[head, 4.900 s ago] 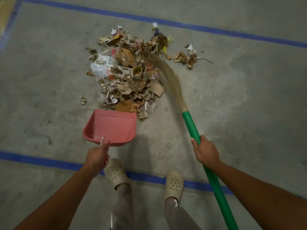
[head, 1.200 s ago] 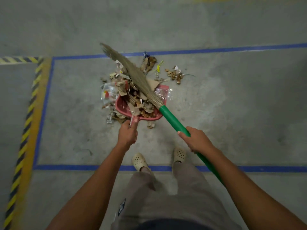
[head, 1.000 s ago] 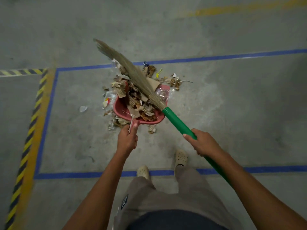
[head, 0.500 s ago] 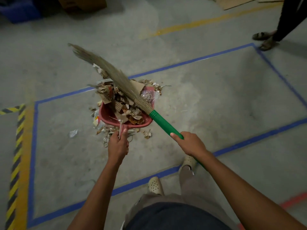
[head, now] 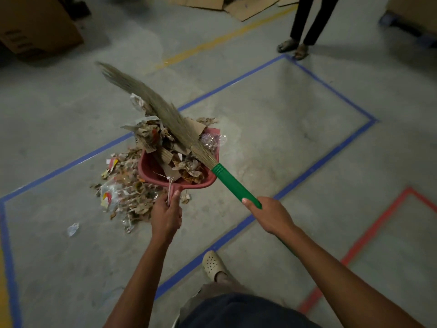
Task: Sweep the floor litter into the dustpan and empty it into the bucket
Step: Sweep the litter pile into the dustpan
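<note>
Concrete floor (head: pixel 283 138), blue-taped, lay under our left hand (head: pixel 165 218) gripping the dustpan (head: pixel 149 168); right hand (head: pixel 272 216) held the broom (head: pixel 231 183).

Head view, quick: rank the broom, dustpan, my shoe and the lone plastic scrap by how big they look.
1. broom, longest by far
2. dustpan
3. shoe, heel hidden by the leg
4. scrap, smallest
The dustpan looks lifted, so nearer the camera; its lead over the shoe is still clear.

Dim, even indoor light; the floor (head: pixel 272 143) shows soft, faint shadows. Corners darken, straight floor lines bow from wide-angle distortion, and far edges blur slightly.
</note>
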### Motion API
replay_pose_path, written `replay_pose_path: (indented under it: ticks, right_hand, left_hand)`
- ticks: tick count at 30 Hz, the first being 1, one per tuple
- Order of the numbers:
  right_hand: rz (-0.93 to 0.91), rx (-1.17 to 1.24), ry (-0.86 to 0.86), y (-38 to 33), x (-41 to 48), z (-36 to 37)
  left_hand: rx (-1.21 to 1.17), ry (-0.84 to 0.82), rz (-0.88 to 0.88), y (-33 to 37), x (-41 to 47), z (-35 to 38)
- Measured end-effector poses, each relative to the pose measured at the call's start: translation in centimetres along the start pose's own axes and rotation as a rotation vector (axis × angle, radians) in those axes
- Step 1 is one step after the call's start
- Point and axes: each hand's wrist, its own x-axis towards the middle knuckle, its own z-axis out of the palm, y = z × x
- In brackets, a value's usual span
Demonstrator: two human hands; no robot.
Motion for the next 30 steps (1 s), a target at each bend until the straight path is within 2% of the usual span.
replay_pose_path:
  ticks: [13,21,30]
  right_hand:
    - [0.199,0.116,0.201,18.2,-13.4,-5.8]
    - [0.371,0.177,0.342,30.1,-23.5,-8.4]
    - [0.556,0.33,0.485,39.2,-31.5,-9.7]
  left_hand:
    - [0.111,-0.25,0.096,1.5,-12.7,15.5]
    - [0.176,-0.478,0.165,1.9,-21.4,27.0]
    - [0.266,-0.736,0.239,4.4,-29.3,38.8]
